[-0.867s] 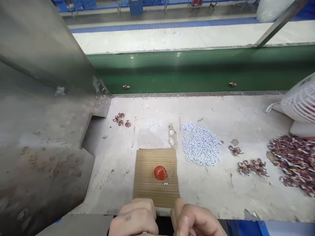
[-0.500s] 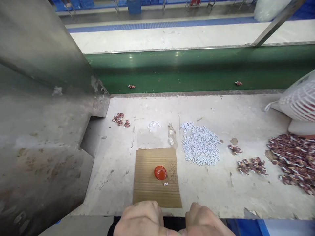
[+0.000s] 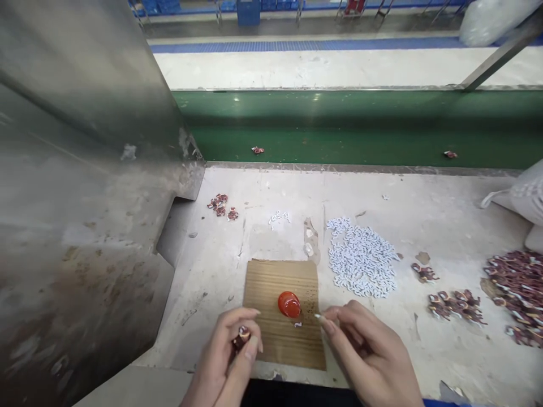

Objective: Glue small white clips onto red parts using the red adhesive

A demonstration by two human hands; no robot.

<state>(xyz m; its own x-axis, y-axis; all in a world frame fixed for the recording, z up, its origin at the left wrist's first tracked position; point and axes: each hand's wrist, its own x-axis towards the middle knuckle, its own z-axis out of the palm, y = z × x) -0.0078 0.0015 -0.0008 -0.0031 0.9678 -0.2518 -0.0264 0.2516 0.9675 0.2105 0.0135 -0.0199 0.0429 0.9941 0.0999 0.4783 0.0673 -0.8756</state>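
Observation:
My left hand pinches a small dark red piece between thumb and fingers, over the left edge of a brown cardboard pad. My right hand hovers at the pad's right edge; its thumb and forefinger hold a tiny white piece. On the pad sits a glossy red blob, with one white piece just in front of it. A heap of small white pieces lies behind and right of the pad.
A big metal housing fills the left side. A green conveyor belt runs along the far edge of the worktable, carrying two red pieces. Dark red pieces are piled at the right, and a few lie at the back left.
Both hands have come up from the near edge onto the pad. The left one now shows a dark red piece, the right a white one. The view has shifted left.

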